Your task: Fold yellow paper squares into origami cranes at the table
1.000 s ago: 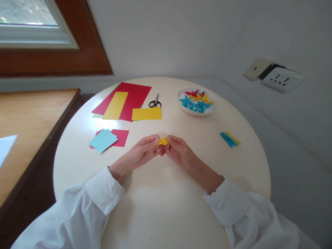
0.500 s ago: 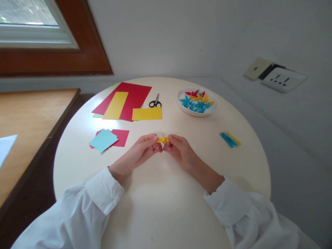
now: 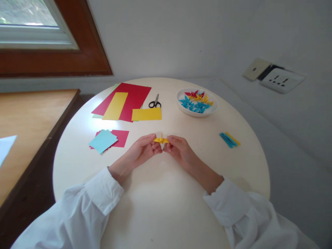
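yellow crane [image 3: 162,140] between pinched fingers [image 3: 174,139]

A pale wall [image 3: 160,41] rises behind the table's [image 3: 166,214] far edge, with a brown-framed window [image 3: 28,14] at upper left. Beyond the table's left edge stands a wooden desk [image 3: 33,110] bearing a white sheet [image 3: 7,147]. Past the right edge, a wall socket [image 3: 282,80] sits beside a beige plate [image 3: 256,69].
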